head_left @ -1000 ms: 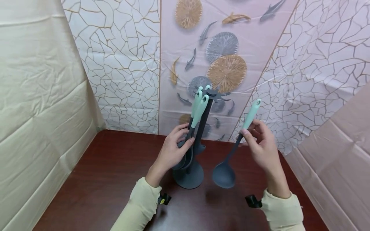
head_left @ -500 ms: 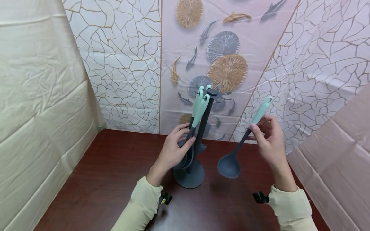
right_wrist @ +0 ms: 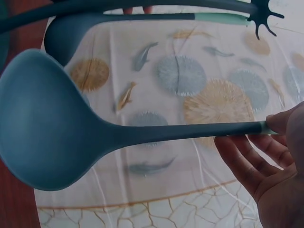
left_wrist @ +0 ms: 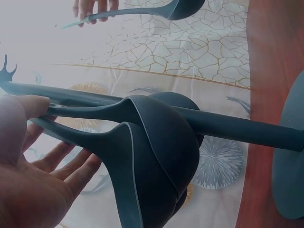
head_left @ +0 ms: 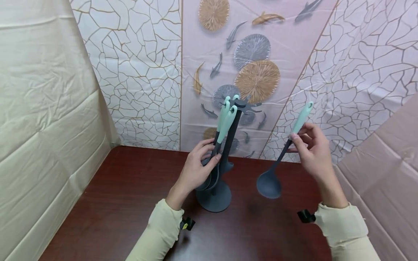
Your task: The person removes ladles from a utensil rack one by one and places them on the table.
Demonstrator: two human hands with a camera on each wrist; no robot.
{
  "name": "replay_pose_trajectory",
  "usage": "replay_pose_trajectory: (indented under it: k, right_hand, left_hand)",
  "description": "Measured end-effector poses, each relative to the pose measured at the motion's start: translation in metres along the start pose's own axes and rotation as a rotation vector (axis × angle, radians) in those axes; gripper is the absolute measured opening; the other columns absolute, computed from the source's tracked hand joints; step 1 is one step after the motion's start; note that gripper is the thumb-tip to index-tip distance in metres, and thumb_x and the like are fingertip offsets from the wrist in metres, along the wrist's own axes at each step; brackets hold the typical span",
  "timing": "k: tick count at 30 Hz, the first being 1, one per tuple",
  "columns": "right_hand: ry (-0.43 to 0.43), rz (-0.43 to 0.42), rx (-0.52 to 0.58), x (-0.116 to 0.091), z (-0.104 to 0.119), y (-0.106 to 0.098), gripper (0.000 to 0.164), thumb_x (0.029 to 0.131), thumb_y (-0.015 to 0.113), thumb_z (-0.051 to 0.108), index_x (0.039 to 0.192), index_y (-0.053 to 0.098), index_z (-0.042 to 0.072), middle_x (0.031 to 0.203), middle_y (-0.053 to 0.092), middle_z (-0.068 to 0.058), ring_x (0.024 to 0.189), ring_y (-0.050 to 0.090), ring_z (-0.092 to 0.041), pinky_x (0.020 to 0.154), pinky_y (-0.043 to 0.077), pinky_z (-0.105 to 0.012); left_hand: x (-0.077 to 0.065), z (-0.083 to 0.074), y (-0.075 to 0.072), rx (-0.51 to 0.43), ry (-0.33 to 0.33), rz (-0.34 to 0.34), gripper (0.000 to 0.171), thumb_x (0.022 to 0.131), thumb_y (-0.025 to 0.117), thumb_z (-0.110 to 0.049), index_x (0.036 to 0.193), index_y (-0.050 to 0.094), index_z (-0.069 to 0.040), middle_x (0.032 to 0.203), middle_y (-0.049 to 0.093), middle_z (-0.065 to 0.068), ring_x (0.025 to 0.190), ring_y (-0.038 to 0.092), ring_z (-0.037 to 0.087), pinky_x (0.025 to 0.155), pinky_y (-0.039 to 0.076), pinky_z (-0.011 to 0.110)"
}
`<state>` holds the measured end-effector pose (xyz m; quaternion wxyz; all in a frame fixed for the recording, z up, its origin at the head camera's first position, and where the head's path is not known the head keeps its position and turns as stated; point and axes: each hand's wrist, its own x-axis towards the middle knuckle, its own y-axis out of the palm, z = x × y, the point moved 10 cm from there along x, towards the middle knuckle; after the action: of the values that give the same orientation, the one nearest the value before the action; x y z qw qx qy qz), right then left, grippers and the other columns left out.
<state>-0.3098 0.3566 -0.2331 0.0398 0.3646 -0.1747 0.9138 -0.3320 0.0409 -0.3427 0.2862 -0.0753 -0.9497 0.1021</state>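
My right hand (head_left: 314,154) pinches a ladle (head_left: 269,184) where its mint-green handle meets the dark grey shaft. The ladle tilts in the air, bowl down, over the right half of the table; its whole bowl shows in the right wrist view. On the left, my left hand (head_left: 192,170) grips the dark shafts of the kitchen utensils (head_left: 226,125) hanging on the stand, thumb on the near side and fingers behind. Their deep, bowl-like heads (left_wrist: 164,142) overlap in the left wrist view. The dark grey utensil stand (head_left: 213,201) has a round base and a hooked top.
A dark reddish-brown table (head_left: 130,214) lies under everything. Behind it hangs a patterned cloth (head_left: 147,72) with fish and round motifs. Plain pale cloth (head_left: 49,127) closes the left side, and another pale cloth (head_left: 385,174) the right.
My right hand has carried the ladle rightward and slightly up, away from the stand. The left hand and the hanging utensils have stayed in place.
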Motion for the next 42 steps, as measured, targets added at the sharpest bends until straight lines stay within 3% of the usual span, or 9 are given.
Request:
replay_pose_trajectory:
  k: [10,18,32,37,42]
  right_hand:
    - [0.065,0.021,-0.236,0.008,-0.014,-0.020,0.035,0.105,0.059,-0.004,0.138,0.050,-0.008,0.109,0.059,-0.007,0.096,0.071,0.001,0.064,0.062,-0.026]
    - [0.064,0.095,-0.403,0.009,-0.032,-0.030,0.038,0.106,0.055,-0.006,0.143,0.047,-0.009,0.111,0.055,-0.016,0.099,0.062,0.012,0.063,0.060,-0.018]
    - [0.126,0.171,-0.513,0.004,-0.061,-0.044,0.036,0.108,0.057,0.002,0.143,0.051,-0.005,0.105,0.060,-0.021,0.087,0.061,0.012,0.060,0.060,-0.021]
    - [0.189,0.191,-0.558,-0.002,-0.080,-0.056,0.040,0.109,0.056,0.005,0.145,0.048,-0.010,0.107,0.061,-0.026,0.078,0.060,0.010,0.057,0.059,-0.020]
    - [0.197,0.200,-0.630,-0.006,-0.096,-0.071,0.041,0.108,0.056,0.005,0.144,0.048,-0.013,0.106,0.062,-0.028,0.077,0.057,0.012,0.055,0.058,-0.020]
  left_hand:
    - [0.000,0.000,-0.001,0.013,0.009,-0.001,0.027,0.106,0.069,-0.026,0.125,0.074,-0.008,0.153,0.054,0.002,0.135,0.059,0.023,0.104,0.055,0.048]
    - [0.001,0.000,0.000,0.021,0.002,0.004,0.025,0.106,0.069,-0.025,0.124,0.074,-0.009,0.153,0.054,0.000,0.134,0.059,0.020,0.105,0.055,0.044]
    - [0.002,0.001,0.000,0.021,0.006,-0.001,0.025,0.105,0.070,-0.025,0.125,0.074,-0.009,0.153,0.054,0.000,0.134,0.059,0.019,0.105,0.055,0.043]
    - [0.002,0.000,0.000,0.015,0.012,0.003,0.026,0.105,0.070,-0.025,0.125,0.075,-0.009,0.152,0.055,0.004,0.134,0.059,0.021,0.105,0.055,0.045]
    - [0.003,-0.001,-0.001,0.007,0.021,0.007,0.025,0.106,0.069,-0.025,0.124,0.075,-0.010,0.153,0.055,0.007,0.135,0.058,0.021,0.105,0.055,0.044]
